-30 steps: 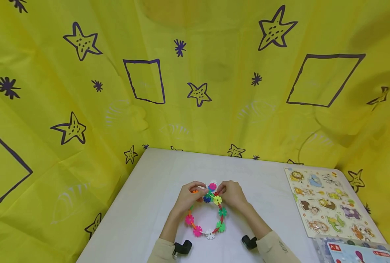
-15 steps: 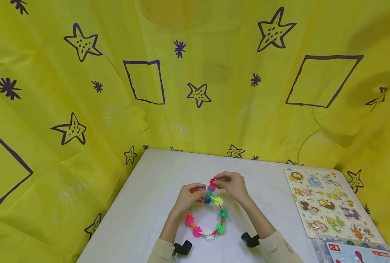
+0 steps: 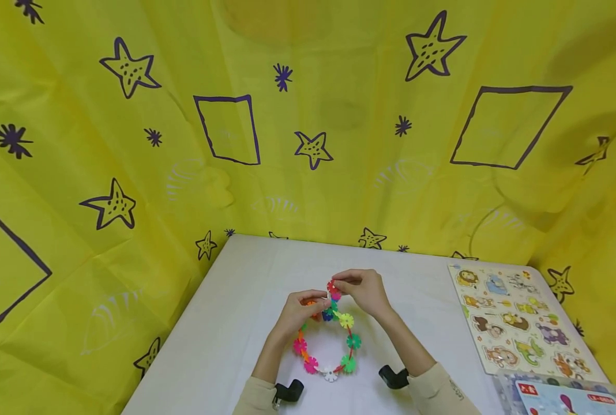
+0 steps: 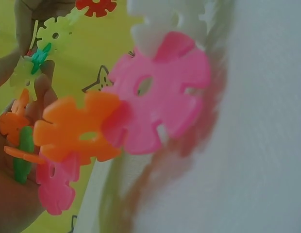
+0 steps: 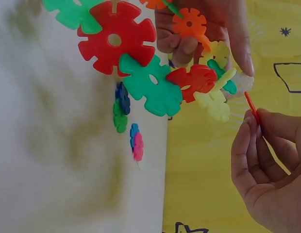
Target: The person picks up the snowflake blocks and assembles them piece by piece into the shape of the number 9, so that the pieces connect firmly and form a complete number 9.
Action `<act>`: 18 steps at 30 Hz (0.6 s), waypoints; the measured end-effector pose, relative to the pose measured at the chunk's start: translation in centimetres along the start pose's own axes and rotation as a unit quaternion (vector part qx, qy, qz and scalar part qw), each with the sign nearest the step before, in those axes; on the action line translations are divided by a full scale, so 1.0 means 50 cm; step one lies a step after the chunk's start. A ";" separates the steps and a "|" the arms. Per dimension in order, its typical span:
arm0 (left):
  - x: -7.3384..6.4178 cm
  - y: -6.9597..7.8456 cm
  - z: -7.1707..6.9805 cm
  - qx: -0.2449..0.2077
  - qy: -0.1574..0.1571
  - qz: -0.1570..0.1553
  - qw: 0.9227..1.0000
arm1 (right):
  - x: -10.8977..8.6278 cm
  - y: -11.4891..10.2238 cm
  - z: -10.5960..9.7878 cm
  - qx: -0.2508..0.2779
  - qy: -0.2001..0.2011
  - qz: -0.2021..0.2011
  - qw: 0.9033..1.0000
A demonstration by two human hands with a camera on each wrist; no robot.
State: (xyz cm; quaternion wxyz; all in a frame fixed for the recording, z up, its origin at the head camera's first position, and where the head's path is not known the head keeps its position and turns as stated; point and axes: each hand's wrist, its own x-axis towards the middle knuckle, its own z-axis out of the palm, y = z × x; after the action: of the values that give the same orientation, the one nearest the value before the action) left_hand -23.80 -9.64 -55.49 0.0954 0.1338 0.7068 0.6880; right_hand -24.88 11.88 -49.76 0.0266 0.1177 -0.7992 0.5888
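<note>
Here, the left fingers [image 5: 241, 41] hold one chain [image 5: 162, 97], right fingers [image 5: 242, 148] one red flower [image 5: 253, 108].

Flower discs [image 4: 165, 104]: pink, orange, red, green, yellow, white, blue
Backdrop [image 3: 349, 190]: yellow, dark starfish outlines
Surface [image 3: 266, 271]: white
Board [image 3: 532, 323]: cream, multicoloured animals
Sleeves [image 3: 440, 392]: beige

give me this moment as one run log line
left hand: holding flower chain | right hand: pinching red flower close to flower chain, contact unclear | table, right side: animal puzzle
</note>
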 end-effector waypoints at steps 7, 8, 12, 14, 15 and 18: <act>0.002 -0.004 0.001 0.010 -0.009 0.002 1.000 | 0.001 -0.007 -0.001 -0.047 -0.026 -0.038 0.998; 0.002 -0.003 0.001 0.011 -0.011 0.001 1.000 | 0.000 -0.008 -0.001 -0.051 -0.033 -0.042 0.997; 0.000 -0.002 0.001 0.005 -0.028 -0.001 1.000 | -0.002 -0.012 0.002 -0.061 -0.056 -0.054 0.995; -0.001 0.000 0.001 -0.003 -0.034 0.000 0.999 | -0.003 -0.015 0.006 -0.058 -0.057 -0.054 0.995; -0.002 0.001 0.001 -0.010 -0.036 0.000 0.999 | -0.003 -0.016 0.007 -0.057 -0.055 -0.055 0.995; -0.003 0.005 0.002 -0.028 -0.039 -0.002 0.999 | -0.005 -0.016 0.010 -0.052 -0.044 -0.056 0.996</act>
State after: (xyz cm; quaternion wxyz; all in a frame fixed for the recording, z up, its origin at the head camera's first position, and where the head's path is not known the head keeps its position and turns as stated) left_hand -23.60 -9.60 -55.25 0.1281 0.1562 0.6832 0.7018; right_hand -24.43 11.22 -49.18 0.0306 0.1859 -0.8216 0.5380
